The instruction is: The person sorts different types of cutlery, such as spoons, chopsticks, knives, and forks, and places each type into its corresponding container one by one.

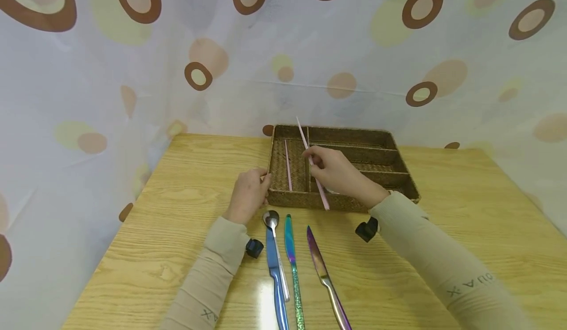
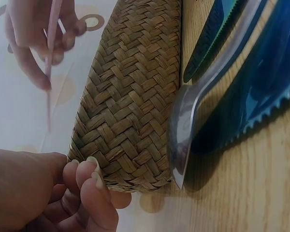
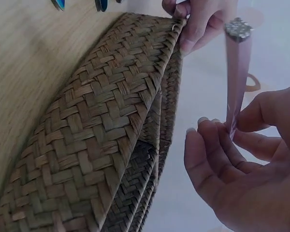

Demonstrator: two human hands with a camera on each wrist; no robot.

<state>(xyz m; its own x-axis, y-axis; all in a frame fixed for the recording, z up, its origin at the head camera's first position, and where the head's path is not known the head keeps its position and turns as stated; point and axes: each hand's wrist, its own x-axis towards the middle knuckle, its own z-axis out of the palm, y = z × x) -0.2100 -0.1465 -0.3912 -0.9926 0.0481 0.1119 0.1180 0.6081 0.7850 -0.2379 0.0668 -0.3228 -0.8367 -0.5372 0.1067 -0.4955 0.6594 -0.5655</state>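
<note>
My right hand pinches a pink chopstick between thumb and fingers, holding it slantwise over the woven tray. The right wrist view shows the glittery silver end of this chopstick above the fingertips. Another pink chopstick lies lengthwise in the tray's left compartment. At the tray's near left corner my left hand grips the rim, the thumb and curled fingers on the woven edge. A silver spoon lies just in front of that corner, its bowl toward the tray.
On the wooden table, a blue knife lies under the spoon. Beside it are a green-blue knife and a purple-gold knife. The tray has three compartments on its right side, and a patterned curtain hangs behind.
</note>
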